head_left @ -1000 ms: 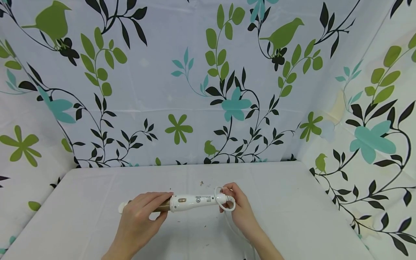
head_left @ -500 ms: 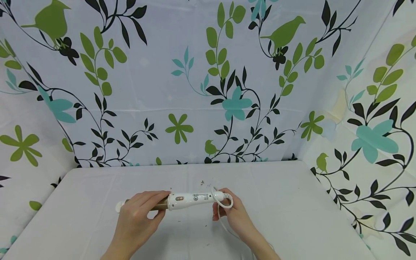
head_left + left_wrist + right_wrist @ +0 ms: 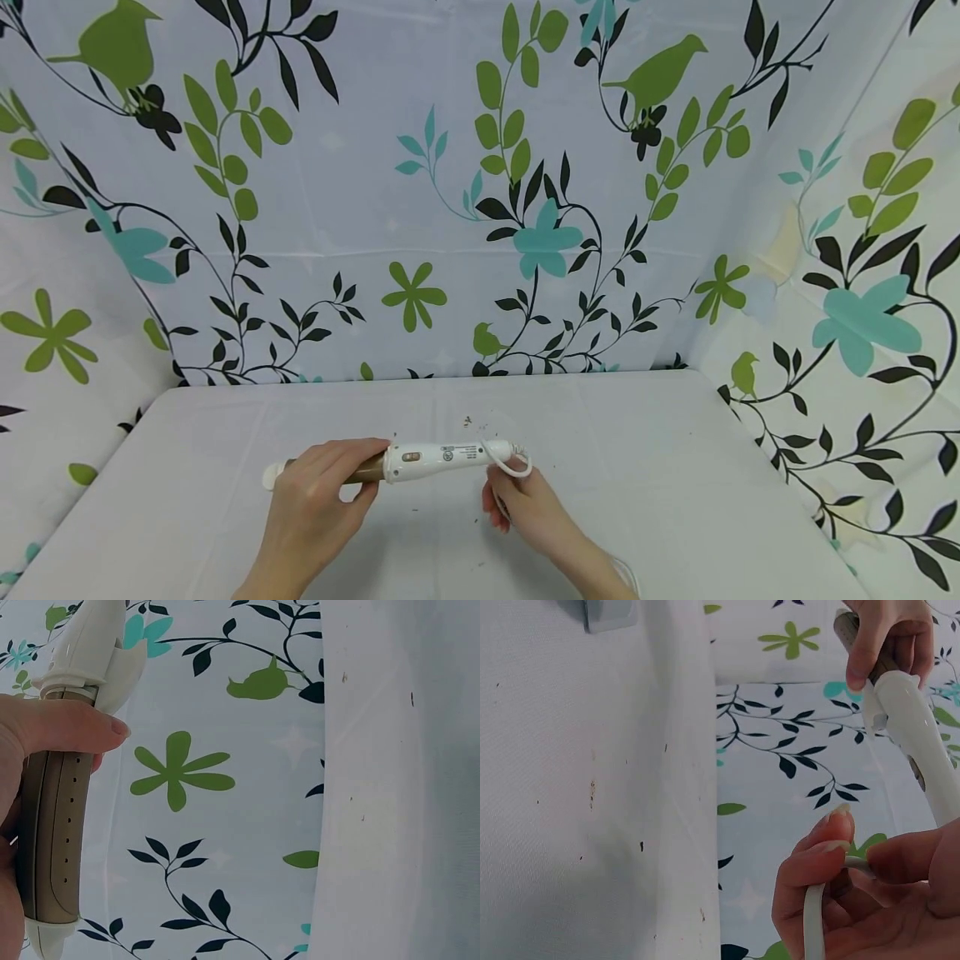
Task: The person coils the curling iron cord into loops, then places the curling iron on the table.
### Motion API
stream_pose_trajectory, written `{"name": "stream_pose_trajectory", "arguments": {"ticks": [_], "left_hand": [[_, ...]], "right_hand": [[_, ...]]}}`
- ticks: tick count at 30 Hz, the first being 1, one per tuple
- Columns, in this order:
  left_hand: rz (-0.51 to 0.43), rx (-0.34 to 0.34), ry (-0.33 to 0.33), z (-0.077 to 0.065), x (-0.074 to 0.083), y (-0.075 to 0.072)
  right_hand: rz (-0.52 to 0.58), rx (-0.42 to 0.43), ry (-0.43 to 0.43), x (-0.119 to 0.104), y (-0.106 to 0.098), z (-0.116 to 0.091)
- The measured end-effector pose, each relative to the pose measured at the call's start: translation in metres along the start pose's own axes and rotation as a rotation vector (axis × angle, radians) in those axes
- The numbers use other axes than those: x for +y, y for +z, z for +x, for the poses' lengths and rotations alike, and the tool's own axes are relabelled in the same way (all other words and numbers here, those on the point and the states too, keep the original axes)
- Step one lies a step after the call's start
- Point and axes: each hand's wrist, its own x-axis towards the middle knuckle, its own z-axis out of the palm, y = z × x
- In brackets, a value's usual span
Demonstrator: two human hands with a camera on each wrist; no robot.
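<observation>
A curling iron [image 3: 435,461] with a white handle and a brown-gold barrel [image 3: 56,832] is held roughly level above the table. My left hand [image 3: 318,496] grips it by the barrel, covering much of that part, and the white tip sticks out on the left. From the handle's right end comes a white cord [image 3: 814,922], which loops round that end. My right hand [image 3: 536,512], just below the loop, has its fingers curled on the cord. In the right wrist view, the cord runs between thumb and fingers.
Beneath both hands lies a white tabletop [image 3: 675,500] with small dark specks. Patterned cloth [image 3: 337,208] with leaves and birds hangs behind it and at both sides. The right wrist view catches part of a grey object [image 3: 609,613] at the top.
My right hand has moved left and down from the handle's end, drawing the cord with it. The curling iron and my left hand have shifted slightly left.
</observation>
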Motion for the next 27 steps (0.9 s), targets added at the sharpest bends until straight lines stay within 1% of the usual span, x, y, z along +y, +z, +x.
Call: {"name": "stream_pose_trajectory", "arguments": {"ticks": [7, 9, 14, 17, 20, 24, 27], "left_hand": [[0.007, 0.001, -0.025, -0.001, -0.001, 0.001], [0.006, 0.001, -0.034, -0.001, -0.001, 0.001], [0.008, 0.007, -0.052, -0.002, -0.001, 0.002], [0.010, 0.008, -0.065, -0.003, -0.002, 0.002], [0.012, 0.012, -0.069, -0.003, -0.002, 0.003], [0.015, 0.048, -0.055, -0.002, -0.003, 0.004], [0.026, 0.071, -0.051, -0.002, -0.004, 0.003]], "right_hand": [[-0.193, 0.012, -0.021, -0.006, 0.005, -0.008], [-0.278, 0.020, -0.024, -0.010, 0.006, -0.010], [-0.491, 0.038, -0.083, -0.015, 0.009, -0.013], [-0.550, 0.026, -0.137, -0.014, 0.009, -0.015], [-0.580, 0.006, -0.174, -0.013, 0.009, -0.015], [-0.628, 0.005, -0.197, -0.010, 0.011, -0.015], [-0.666, 0.015, -0.236, -0.009, 0.012, -0.016]]}}
